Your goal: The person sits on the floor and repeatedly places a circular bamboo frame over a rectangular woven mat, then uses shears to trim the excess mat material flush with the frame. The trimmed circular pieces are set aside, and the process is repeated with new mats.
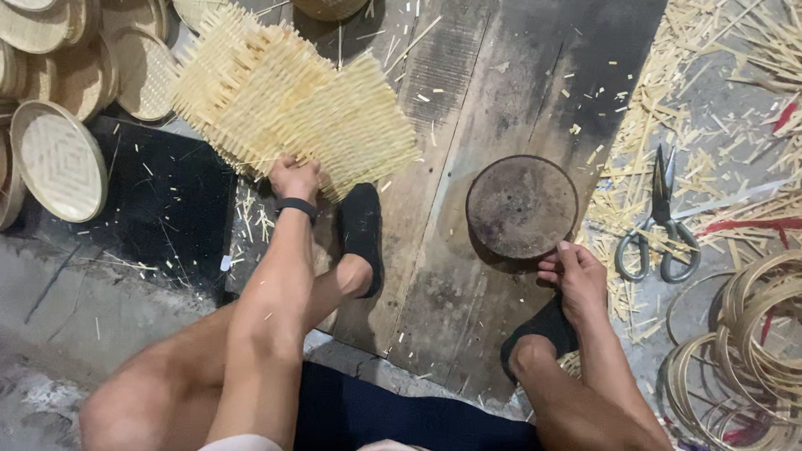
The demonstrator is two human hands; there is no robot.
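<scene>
Reaching w/ left hand (pixel 293 177), fingers closing on edge of top woven bamboo mat (pixel 285 103); right hand (pixel 581 277) pinching rim of round metal disc (pixel 522 206) on wooden board (pixel 478 103). Likely fetching 1 mat for shaping; needing mat pulled free, then laid over disc.

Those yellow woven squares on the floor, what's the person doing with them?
A person sits on the ground over a wooden board. Their left hand presses on a stack of flat woven bamboo mats. Their right hand grips the edge of a round dark disc lying on the board. A pair of scissors lies beside it among bamboo scraps. Finished round woven trays are piled on the left, and thin bamboo hoops on the right.
</scene>
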